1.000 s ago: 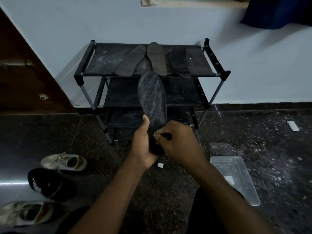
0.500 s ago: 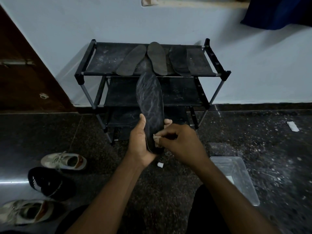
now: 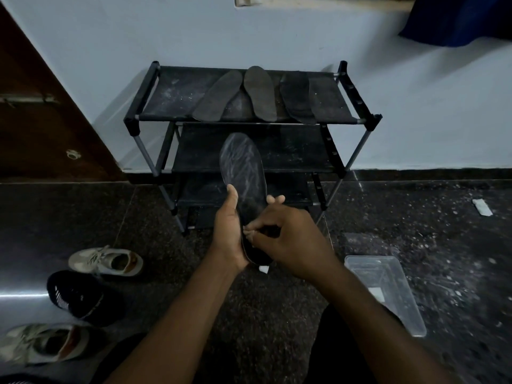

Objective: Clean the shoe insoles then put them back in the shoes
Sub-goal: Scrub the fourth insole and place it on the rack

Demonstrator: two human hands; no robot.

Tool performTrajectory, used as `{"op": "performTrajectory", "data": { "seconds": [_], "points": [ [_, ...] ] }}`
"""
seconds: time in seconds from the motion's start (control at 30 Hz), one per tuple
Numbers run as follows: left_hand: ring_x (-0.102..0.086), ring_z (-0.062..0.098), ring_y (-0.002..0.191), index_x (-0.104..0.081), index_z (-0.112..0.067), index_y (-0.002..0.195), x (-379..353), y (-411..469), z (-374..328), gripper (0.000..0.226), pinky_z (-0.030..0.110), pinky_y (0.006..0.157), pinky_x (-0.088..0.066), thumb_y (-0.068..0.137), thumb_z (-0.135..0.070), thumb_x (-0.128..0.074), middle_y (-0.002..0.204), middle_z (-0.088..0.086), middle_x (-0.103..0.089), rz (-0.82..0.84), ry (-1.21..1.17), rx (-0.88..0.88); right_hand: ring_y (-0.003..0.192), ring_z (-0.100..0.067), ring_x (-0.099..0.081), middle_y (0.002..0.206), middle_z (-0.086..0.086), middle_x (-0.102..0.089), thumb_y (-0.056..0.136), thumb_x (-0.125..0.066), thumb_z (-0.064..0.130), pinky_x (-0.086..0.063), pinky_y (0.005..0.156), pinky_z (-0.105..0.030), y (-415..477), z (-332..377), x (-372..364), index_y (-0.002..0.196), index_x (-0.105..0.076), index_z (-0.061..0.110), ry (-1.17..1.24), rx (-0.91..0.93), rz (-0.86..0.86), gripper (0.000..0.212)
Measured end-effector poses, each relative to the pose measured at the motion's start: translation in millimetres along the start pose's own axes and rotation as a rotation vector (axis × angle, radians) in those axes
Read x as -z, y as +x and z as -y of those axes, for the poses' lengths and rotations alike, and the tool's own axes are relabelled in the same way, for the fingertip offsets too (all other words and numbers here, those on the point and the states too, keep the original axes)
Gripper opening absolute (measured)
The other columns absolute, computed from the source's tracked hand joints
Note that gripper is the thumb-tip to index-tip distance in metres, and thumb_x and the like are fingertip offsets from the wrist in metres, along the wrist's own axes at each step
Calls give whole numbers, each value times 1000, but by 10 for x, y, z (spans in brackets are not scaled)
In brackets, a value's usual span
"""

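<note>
left hand point(image 3: 229, 231) gripped the insole point(image 3: 243, 170), toe end up | right hand point(image 3: 289, 241) pinched its heel end, fingers curled | more insoles point(image 3: 259, 92) lay on top of the rack point(image 3: 171, 95)

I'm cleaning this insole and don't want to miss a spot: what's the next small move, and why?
Probably rub the right hand up the insole toward the toe. The left hand grips the heel end steady, the right pinches a small pale piece against the heel, and whitish streaks cover the upper half.
</note>
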State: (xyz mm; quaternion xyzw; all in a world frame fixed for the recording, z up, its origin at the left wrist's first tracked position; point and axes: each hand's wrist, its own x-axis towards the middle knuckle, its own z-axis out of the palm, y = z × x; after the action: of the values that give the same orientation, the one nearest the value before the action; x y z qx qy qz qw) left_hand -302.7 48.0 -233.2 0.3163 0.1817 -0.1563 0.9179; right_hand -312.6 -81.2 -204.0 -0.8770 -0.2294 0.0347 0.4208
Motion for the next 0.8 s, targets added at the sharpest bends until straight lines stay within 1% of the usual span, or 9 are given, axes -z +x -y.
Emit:
{"op": "performTrajectory", "data": {
  "seconds": [0.13,0.2,0.27,0.33,0.43,0.5,0.57,0.63,0.8],
  "points": [
    [-70,27,105,-83,-5,89,36,14,-11,84,44,91,-58,101,-69,-31,99,11,-72,42,-2,2,92,2,-65,95,8,-75,88,-75,18,-52,86,-15,-9,-31,53,95,-81,18,-69,-33,-15,10],
    [-71,29,112,-81,-2,102,37,16,-9,84,43,94,-55,100,-70,-33,118,17,-72,36,33,32,101,-3,-65,99,2,-75,89,-74,19,-52,95,-23,20,-36,43,97,-81,17,-101,-51,-58,10],
    [-68,31,120,-69,2,125,58,46,6,84,43,98,-53,99,-71,-36,131,22,-67,25,58,52,97,-7,-66,97,1,-72,89,-74,19,-50,101,-28,30,-13,19,99,-80,17,-84,-40,-54,12],
    [-67,31,120,-59,3,135,66,60,5,84,43,101,-54,99,-70,-38,126,21,-70,10,67,38,84,-5,-65,90,5,-71,88,-74,18,-53,94,-28,14,22,16,97,-80,16,-40,-17,-9,11],
    [-67,30,118,-56,0,137,74,69,-1,82,44,99,-55,100,-70,-37,114,17,-72,25,44,27,75,-1,-66,85,9,-73,87,-74,18,-54,94,-27,-3,8,35,91,-80,17,-11,-17,52,7],
    [-65,31,124,-54,2,141,82,79,5,86,43,99,-56,99,-71,-37,129,21,-68,18,45,46,74,-2,-65,85,8,-72,88,-73,19,-53,94,-27,14,-27,32,91,-80,18,-39,-38,0,8],
    [-61,33,130,-52,2,144,90,84,8,88,42,100,-56,99,-71,-36,142,24,-60,12,75,40,79,-4,-63,88,6,-69,89,-72,21,-54,84,-27,39,-31,20,95,-80,19,-64,-53,-61,10],
    [-61,33,129,-52,3,144,81,76,9,88,41,97,-58,99,-72,-36,142,25,-59,8,81,46,81,-4,-62,89,6,-67,89,-72,20,-54,79,-28,45,-2,7,96,-79,19,-56,-40,-57,10],
    [-66,31,120,-50,3,145,88,89,-7,87,41,89,-61,98,-70,-40,137,22,-62,-5,-13,58,73,-3,-65,79,7,-72,84,-71,17,-53,96,-32,12,24,16,85,-78,16,-18,-52,43,6]
  ]
}}
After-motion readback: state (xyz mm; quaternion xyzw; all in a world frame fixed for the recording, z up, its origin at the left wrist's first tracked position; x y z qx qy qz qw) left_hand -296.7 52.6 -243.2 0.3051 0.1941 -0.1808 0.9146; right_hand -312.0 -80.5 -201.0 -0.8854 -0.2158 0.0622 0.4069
